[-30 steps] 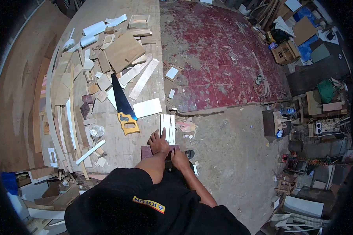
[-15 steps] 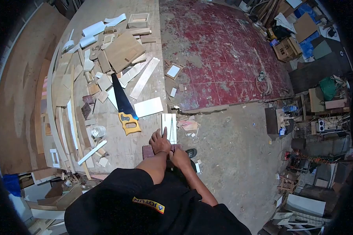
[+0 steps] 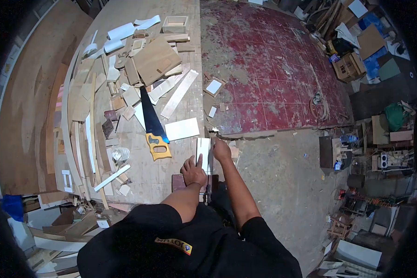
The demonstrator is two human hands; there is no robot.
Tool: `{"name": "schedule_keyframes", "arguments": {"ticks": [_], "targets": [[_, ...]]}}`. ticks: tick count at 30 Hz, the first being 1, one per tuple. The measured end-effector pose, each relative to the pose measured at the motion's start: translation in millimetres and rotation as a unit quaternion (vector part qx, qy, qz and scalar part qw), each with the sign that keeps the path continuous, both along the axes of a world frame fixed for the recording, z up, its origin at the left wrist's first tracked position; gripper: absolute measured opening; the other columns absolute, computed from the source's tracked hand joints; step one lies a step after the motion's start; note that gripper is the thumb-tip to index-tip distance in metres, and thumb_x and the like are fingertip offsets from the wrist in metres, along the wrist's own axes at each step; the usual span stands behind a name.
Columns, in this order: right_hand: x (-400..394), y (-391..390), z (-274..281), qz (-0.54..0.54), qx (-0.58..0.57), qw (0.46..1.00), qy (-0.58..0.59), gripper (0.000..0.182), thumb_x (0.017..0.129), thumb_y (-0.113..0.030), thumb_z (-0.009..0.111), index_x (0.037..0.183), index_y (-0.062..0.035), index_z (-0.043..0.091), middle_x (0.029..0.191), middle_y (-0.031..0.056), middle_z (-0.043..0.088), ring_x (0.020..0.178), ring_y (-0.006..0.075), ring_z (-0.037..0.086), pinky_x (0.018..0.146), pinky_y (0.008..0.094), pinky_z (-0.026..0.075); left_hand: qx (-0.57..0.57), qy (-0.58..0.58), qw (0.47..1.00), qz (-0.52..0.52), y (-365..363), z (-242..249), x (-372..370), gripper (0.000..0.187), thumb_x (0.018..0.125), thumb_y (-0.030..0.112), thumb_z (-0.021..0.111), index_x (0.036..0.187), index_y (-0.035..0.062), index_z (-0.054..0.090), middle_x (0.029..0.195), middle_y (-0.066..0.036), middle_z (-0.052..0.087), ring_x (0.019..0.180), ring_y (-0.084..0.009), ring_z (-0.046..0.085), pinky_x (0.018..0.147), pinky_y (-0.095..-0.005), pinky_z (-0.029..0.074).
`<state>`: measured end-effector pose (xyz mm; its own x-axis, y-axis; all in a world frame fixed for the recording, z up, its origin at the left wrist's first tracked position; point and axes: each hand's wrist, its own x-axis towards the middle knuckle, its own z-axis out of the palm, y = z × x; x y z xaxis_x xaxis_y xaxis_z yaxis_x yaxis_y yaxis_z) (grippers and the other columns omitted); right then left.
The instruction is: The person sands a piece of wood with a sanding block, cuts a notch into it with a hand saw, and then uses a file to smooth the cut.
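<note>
My left hand (image 3: 194,173) lies with its fingers spread, the index finger stretched onto a narrow white board (image 3: 202,150) at the table edge. Under the wrist is a dark red block (image 3: 178,181). My right hand (image 3: 222,151) is closed in a fist beside the board's right side, near its far end. A thin grey strip (image 3: 211,162) runs along that side, next to the fist; what the fingers hold is hidden. Left of the board lies a handsaw (image 3: 158,145) with a yellow handle, and a white panel (image 3: 182,129) lies beside its blade.
Wood offcuts and a brown panel (image 3: 156,60) are piled on the table (image 3: 143,180). A clear plastic cup-like thing (image 3: 121,154) lies left of the saw. Right of the table are a concrete floor (image 3: 273,185) and worn red tiles (image 3: 268,78). Tools and boxes line the far right.
My right hand has moved forward, from beside the left wrist to the board's far right side. The left hand stays on the board. The view has shifted slightly.
</note>
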<state>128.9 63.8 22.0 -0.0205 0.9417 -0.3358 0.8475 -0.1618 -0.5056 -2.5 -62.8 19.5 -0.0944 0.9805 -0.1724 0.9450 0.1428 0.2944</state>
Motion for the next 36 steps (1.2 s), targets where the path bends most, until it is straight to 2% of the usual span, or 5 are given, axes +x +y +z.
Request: {"name": "schedule_keyframes", "arguments": {"ticks": [15, 21, 26, 29, 36], "targets": [[5.8, 16.3, -15.6, 0.057, 0.046, 0.997, 0.001, 0.024, 0.085, -0.006, 0.056, 0.107, -0.0078, 0.063, 0.105, 0.0234, 0.068, 0.098, 0.0418, 0.065, 0.084, 0.0521, 0.051, -0.029, -0.012, 1.0, -0.002, 3.7, 6.8, -2.2, 0.075, 0.082, 0.016, 0.059, 0.153, 0.0258, 0.036, 0.146, -0.013, 0.038, 0.136, -0.0331, 0.032, 0.107, -0.0526, 0.027], [0.9, 22.1, -7.0, 0.054, 0.016, 0.998, -0.012, 0.028, 0.089, -0.012, 0.05, 0.115, -0.008, 0.06, 0.102, 0.0249, 0.068, 0.096, 0.0424, 0.067, 0.081, 0.0538, 0.052, -0.027, -0.014, 1.0, -0.004, 3.5, 3.5, -2.7, 0.076, 0.08, 0.015, 0.059, 0.152, 0.0261, 0.037, 0.146, -0.013, 0.039, 0.136, -0.0338, 0.033, 0.106, -0.0526, 0.028], [5.4, 16.5, -6.7, 0.05, -0.053, 0.997, 0.025, 0.042, 0.087, -0.018, 0.06, 0.126, -0.0035, 0.055, 0.108, 0.0265, 0.067, 0.104, 0.0429, 0.064, 0.089, 0.0515, 0.051, -0.01, -0.007, 1.0, -0.001, 3.3, -0.2, -0.8, 0.076, 0.08, 0.015, 0.06, 0.152, 0.0271, 0.037, 0.146, -0.013, 0.039, 0.135, -0.0337, 0.033, 0.106, -0.0524, 0.028], [8.4, -14.9, -5.3, 0.026, -0.042, 0.998, 0.035, 0.041, 0.084, -0.016, 0.066, 0.123, -0.0092, 0.054, 0.106, 0.027, 0.067, 0.099, 0.0455, 0.064, 0.084, 0.0535, 0.051, -0.02, -0.002, 1.0, -0.006, 3.3, 1.2, -1.2, 0.076, 0.08, 0.016, 0.061, 0.152, 0.0274, 0.037, 0.146, -0.013, 0.038, 0.136, -0.0335, 0.033, 0.107, -0.0523, 0.028], [-7.3, -148.2, 69.6, -0.019, -0.072, 0.994, 0.079, 0.049, 0.085, -0.022, 0.07, 0.121, 0.0036, 0.049, 0.105, 0.031, 0.063, 0.102, 0.0482, 0.061, 0.085, 0.0536, 0.05, -0.015, 0.011, 1.0, -0.016, -0.6, -13.4, -1.7, 0.073, 0.083, 0.019, 0.06, 0.152, 0.0282, 0.038, 0.148, -0.012, 0.037, 0.137, -0.0339, 0.032, 0.109, -0.0527, 0.026]]}}
